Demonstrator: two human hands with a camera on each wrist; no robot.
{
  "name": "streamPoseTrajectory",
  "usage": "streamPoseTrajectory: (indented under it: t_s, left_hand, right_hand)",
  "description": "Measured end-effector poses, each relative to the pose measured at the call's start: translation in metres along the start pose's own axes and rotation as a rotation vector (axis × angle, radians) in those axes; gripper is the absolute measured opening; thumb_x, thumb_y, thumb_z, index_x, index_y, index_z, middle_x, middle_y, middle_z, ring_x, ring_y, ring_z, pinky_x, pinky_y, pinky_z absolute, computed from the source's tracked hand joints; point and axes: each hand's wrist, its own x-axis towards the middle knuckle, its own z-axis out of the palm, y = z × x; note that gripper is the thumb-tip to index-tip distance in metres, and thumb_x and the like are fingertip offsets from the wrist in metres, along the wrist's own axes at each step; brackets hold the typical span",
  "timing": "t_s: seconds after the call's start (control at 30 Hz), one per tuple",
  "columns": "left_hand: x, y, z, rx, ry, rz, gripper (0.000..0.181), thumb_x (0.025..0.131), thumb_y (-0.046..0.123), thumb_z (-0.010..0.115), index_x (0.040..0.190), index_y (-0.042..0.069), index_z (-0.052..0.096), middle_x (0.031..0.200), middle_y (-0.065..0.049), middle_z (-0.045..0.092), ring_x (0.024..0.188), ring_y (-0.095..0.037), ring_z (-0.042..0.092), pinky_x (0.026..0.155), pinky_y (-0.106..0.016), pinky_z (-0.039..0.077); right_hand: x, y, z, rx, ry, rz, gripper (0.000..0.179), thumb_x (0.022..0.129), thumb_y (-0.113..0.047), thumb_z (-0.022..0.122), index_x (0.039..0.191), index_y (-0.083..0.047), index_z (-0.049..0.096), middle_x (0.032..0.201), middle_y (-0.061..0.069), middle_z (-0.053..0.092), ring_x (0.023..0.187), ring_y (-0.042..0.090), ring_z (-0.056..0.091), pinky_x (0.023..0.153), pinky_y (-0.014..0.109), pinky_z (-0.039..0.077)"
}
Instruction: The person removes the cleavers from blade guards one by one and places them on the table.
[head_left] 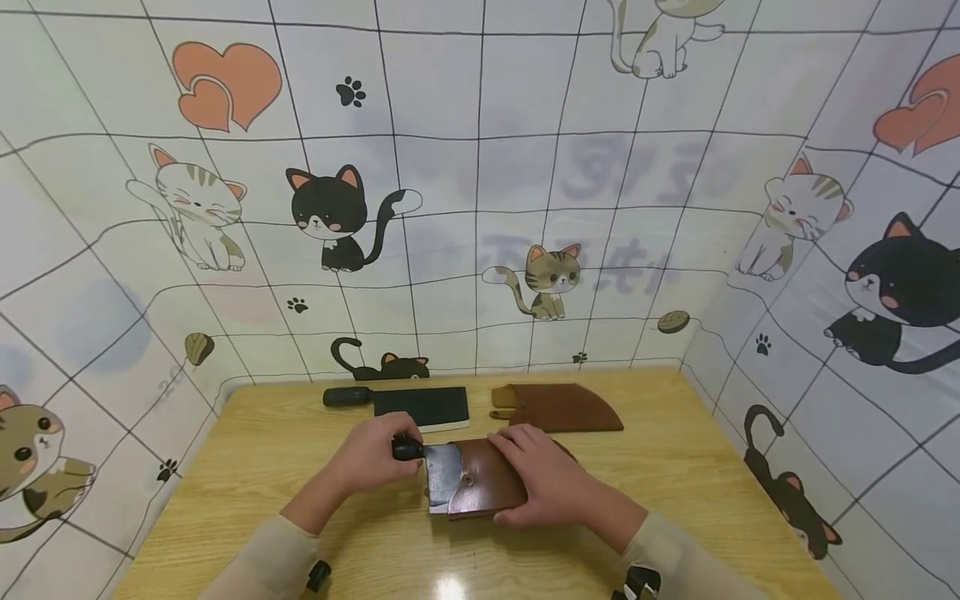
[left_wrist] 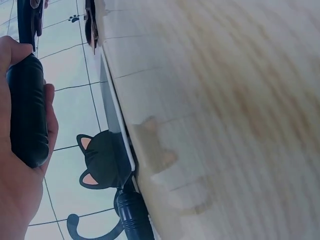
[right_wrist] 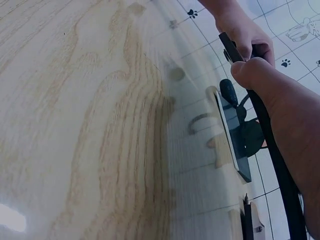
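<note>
The left hand (head_left: 372,454) was curled round the black handle (head_left: 407,447) of a cleaver (head_left: 443,477), while the right hand (head_left: 551,477) gripped a brown leather sheath (head_left: 483,479) between thumb and fingers. The cleaver was held above the wooden table (head_left: 675,500), its blade partly inside the sheath; whether the press stud (head_left: 467,479) was fastened could not be told. A twist of the handle against a tight squeeze could have driven the edge into the leather or through it towards the right thumb, which lay along the sheath's 6 o'clock side. The cleaver's long axis ran roughly from 9 to 3 o'clock, handle towards 9, edge facing 6. Beyond, a second cleaver (head_left: 420,406) lay towards 11 o'clock and another leather sheath (head_left: 566,408) towards 1, before a cat-printed backdrop (head_left: 450,208).
</note>
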Motion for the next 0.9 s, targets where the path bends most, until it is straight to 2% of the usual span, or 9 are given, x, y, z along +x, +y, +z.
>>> streamPoseTrajectory:
  t_s: [0.17,0.47,0.77,0.9]
  left_hand:
    - [0.002,0.001,-0.006,0.011,0.003,0.017,0.030,0.081,0.028,0.092,0.097,0.038,0.069,0.098,0.022,0.065,0.086,-0.003,0.062,0.076,-0.033,0.054]
    - [0.002,0.003,-0.012,0.016,0.013,0.012,0.031,0.080,0.028,0.093,0.097,0.038,0.069,0.097,0.023,0.065,0.084,-0.003,0.061,0.075,-0.032,0.054]
    - [0.001,0.001,-0.010,0.006,0.026,0.019,0.031,0.079,0.026,0.093,0.096,0.038,0.070,0.095,0.023,0.064,0.082,-0.002,0.061,0.074,-0.031,0.053]
    - [0.001,0.004,-0.011,0.021,0.018,0.039,0.029,0.079,0.027,0.092,0.096,0.037,0.070,0.094,0.024,0.064,0.082,-0.002,0.061,0.074,-0.031,0.053]
  right_hand:
    - [0.001,-0.002,-0.005,0.005,-0.001,0.006,0.116,0.083,-0.087,0.072,0.169,-0.014,0.042,0.161,0.002,0.048,0.148,0.022,0.045,0.120,0.049,0.044]
    - [0.003,-0.007,-0.014,0.022,-0.011,0.015,0.116,0.081,-0.080,0.081,0.169,-0.014,0.043,0.162,0.003,0.048,0.148,0.023,0.045,0.121,0.048,0.043]
    - [0.003,-0.010,-0.007,0.034,-0.032,0.002,0.126,0.076,-0.077,0.089,0.170,-0.011,0.038,0.166,0.011,0.044,0.153,0.030,0.042,0.124,0.053,0.039]
    - [0.001,-0.009,-0.005,0.026,-0.037,0.024,0.122,0.077,-0.076,0.089,0.170,-0.014,0.039,0.162,0.007,0.047,0.150,0.026,0.045,0.124,0.051,0.039]
